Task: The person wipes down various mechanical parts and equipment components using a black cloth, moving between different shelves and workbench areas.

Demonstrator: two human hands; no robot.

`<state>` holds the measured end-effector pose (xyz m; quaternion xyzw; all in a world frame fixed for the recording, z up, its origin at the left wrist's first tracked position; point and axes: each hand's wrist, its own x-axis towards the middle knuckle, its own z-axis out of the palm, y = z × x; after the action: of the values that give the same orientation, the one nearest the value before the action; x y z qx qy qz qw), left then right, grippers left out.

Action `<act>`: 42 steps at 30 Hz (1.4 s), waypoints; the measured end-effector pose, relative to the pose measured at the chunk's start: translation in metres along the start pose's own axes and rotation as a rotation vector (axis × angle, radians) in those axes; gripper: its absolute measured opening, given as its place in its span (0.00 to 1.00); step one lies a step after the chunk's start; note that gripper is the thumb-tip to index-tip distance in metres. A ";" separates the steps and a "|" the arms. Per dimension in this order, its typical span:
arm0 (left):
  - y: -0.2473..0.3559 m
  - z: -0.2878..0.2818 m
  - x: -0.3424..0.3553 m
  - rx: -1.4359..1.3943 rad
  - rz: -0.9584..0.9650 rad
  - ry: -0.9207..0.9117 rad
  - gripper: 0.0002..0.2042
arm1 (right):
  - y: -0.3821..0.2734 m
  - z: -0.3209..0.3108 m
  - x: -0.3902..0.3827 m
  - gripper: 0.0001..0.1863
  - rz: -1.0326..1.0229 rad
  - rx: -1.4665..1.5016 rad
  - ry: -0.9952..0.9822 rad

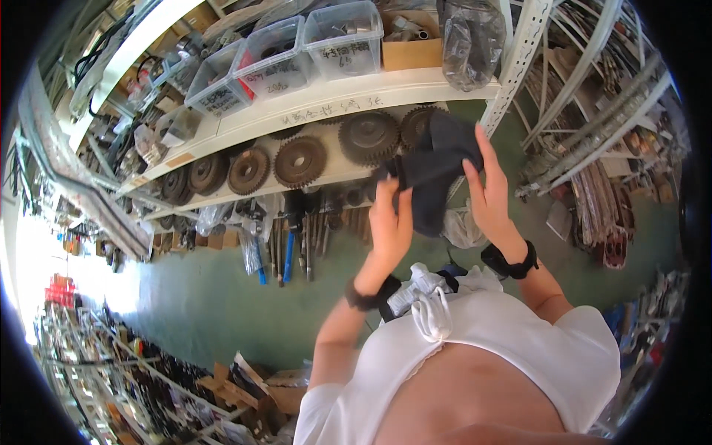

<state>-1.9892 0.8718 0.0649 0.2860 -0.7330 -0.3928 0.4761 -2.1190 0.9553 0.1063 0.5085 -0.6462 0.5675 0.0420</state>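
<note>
A dark, soft piece of cloth [437, 167] hangs between my two hands in front of the shelf. My left hand [391, 222] pinches its left end between thumb and fingers. At its right side my right hand [489, 193] grips the edge, fingers pointing up along the fabric. Its lower part droops between the hands, and its upper part covers some of a gear. Behind the cloth, several rusty toothed gears [300, 162] stand in a row on the shelf. Each of my wrists wears a black band.
Above the gears, a white shelf [326, 100] bears clear plastic bins [343, 41], a cardboard box [411, 52] and a dark plastic bag [472, 44]. A perforated upright [517, 63] stands at the right. Metal rods [280, 252] lean below; further racks [593, 148] line the right side.
</note>
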 end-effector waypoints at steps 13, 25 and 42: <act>-0.132 -0.003 0.155 0.691 0.585 0.013 0.13 | 0.089 0.154 0.110 0.30 -0.259 -0.356 -0.186; -0.177 -0.100 0.166 0.910 0.472 0.406 0.16 | 0.050 0.265 0.118 0.29 -0.432 -0.096 -0.259; -0.113 0.066 0.151 0.633 0.507 0.135 0.12 | 0.110 0.088 0.095 0.31 -0.170 -0.404 -0.212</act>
<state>-2.1024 0.7125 0.0252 0.2536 -0.8320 0.0014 0.4935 -2.1960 0.8117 0.0597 0.5991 -0.7022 0.3647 0.1227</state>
